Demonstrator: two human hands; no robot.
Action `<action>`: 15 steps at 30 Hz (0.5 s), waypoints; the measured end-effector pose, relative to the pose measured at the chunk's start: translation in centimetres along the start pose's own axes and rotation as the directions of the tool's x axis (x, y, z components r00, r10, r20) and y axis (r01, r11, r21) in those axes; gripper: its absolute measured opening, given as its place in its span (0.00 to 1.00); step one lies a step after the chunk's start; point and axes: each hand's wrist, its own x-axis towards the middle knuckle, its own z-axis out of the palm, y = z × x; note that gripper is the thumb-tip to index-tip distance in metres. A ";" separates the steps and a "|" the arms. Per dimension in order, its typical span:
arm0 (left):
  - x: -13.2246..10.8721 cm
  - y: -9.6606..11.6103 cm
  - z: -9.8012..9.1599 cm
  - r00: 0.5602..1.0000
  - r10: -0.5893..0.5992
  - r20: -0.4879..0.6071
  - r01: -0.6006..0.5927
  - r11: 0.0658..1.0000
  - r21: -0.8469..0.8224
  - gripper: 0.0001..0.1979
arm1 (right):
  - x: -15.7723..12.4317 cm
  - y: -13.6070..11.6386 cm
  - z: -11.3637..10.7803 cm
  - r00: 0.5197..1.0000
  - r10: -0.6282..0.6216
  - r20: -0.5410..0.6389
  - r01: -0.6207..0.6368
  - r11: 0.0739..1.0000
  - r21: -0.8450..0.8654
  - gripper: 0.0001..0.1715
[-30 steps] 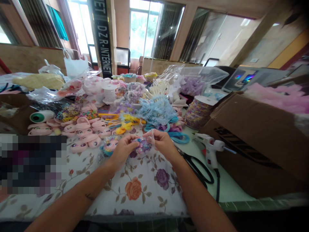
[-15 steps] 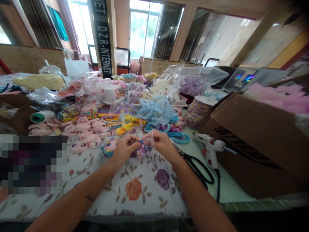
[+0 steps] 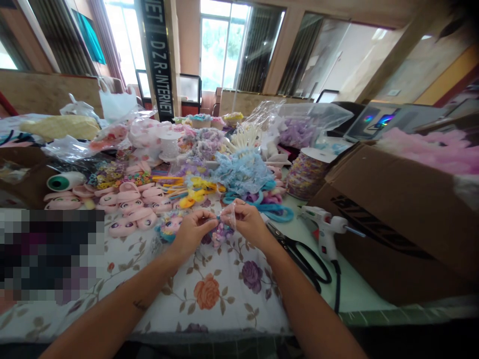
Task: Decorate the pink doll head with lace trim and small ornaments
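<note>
My left hand [image 3: 192,232] is closed in a pinch at the top of a small purple and pink shiny bundle [image 3: 221,235], where a bit of blue shows. My right hand [image 3: 249,224] meets it there, its fingers pinching a strip of sheer, pale pink ribbon [image 3: 233,215]. The bundle hangs just over the floral tablecloth [image 3: 164,304], and fingers partly cover it. Beside my left wrist lies a doll head [image 3: 170,227] with blue and yellow hair. Black-handled scissors [image 3: 312,262] rest to the right of my right forearm.
A white glue gun [image 3: 327,229] stands before a large cardboard box [image 3: 396,224] at right. Several pink doll faces [image 3: 130,207] lie at left. Blue fluffy trim [image 3: 243,169], yellow pieces [image 3: 194,194] and a spool of multicoloured yarn [image 3: 309,172] are piled behind my hands.
My right hand has shifted slightly left, closer to my left fingertips, and the sheer ribbon has moved with it. My left hand keeps its pinch on the bundle.
</note>
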 end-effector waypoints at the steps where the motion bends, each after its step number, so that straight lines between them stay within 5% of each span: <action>1: 0.0 -0.1 0.0 1.000 0.009 -0.016 -0.010 1.000 -0.014 0.12 | 0.0 -0.1 0.0 1.000 0.007 -0.010 -0.006 1.000 0.025 0.09; 10: 0.2 -0.6 0.0 1.000 0.003 0.013 -0.001 0.996 -0.086 0.14 | -0.1 -0.1 -0.1 0.983 0.180 -0.039 -0.172 0.971 0.166 0.11; 15: 0.2 -0.6 -0.1 0.993 -0.040 0.112 0.045 0.998 -0.042 0.17 | 0.0 -0.3 0.1 0.988 0.150 -0.041 -0.140 0.972 0.189 0.14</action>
